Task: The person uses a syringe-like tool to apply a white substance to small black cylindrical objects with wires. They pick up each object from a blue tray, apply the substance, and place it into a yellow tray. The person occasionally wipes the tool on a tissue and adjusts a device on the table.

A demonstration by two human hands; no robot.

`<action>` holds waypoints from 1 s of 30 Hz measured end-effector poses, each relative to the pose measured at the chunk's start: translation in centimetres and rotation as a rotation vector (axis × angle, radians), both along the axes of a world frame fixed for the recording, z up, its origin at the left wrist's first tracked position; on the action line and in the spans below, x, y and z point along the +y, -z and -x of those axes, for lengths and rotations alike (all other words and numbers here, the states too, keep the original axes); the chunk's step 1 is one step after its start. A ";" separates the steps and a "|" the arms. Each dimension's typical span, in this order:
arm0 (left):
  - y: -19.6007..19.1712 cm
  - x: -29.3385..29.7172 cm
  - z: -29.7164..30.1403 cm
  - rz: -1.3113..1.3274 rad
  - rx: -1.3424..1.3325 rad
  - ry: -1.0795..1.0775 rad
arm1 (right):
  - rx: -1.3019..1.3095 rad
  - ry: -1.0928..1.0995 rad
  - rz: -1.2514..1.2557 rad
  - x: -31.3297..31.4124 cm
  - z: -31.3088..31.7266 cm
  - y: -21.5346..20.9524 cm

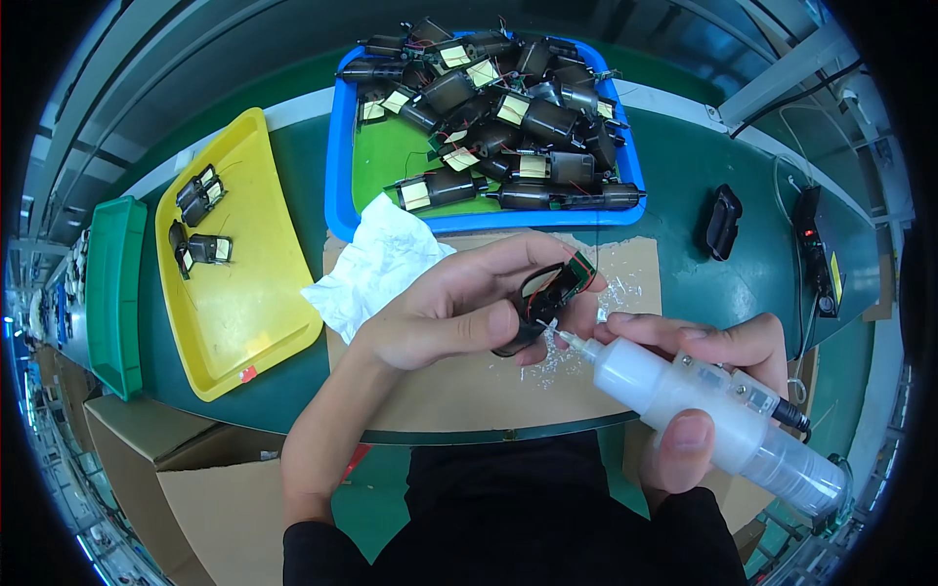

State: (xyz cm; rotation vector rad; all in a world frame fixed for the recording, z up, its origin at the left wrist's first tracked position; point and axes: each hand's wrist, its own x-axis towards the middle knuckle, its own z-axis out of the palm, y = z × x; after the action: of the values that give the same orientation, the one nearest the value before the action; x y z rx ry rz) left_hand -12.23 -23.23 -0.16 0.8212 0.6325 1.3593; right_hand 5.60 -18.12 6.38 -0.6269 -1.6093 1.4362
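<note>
Over the middle of the bench, my left hand is closed around a small black plastic housing with a green circuit board and thin red wires at its upper end. My right hand grips a thick white glue syringe with a metal bracket on its side. Its thin nozzle points left, at the lower edge of the housing; whether the tip touches it I cannot tell. Below both hands lies a cardboard sheet dotted with whitish bits. A crumpled white cloth or tissue rests beside my left wrist.
A blue tray heaped with dark housings stands at the back. Left of it are a yellow tray with a few parts and a green bin. At right lie a black shell and a black box with a red light.
</note>
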 end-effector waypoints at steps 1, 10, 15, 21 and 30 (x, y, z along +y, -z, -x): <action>-0.1 -0.2 0.2 -0.017 0.071 0.011 | 0.008 -0.068 -0.004 0.2 -0.3 0.0; 0.7 -0.4 0.9 -0.079 -0.172 0.209 | -0.111 -0.503 -0.051 1.9 -2.4 -0.8; 0.0 -0.5 0.6 0.050 -0.110 0.154 | -0.129 -0.475 -0.028 1.5 -2.4 -1.2; 0.4 -0.6 0.7 0.015 -0.092 0.168 | -0.186 -0.526 -0.030 1.8 -2.5 -1.9; 0.5 -0.6 0.9 -0.004 -0.052 0.175 | -0.213 -0.511 -0.040 1.5 -2.3 -2.0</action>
State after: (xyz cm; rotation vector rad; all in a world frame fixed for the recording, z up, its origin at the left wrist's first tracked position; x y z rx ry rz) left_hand -13.09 -23.87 -0.68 0.8226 0.5055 1.2191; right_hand 7.89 -16.58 8.40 -0.3649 -2.0640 1.7371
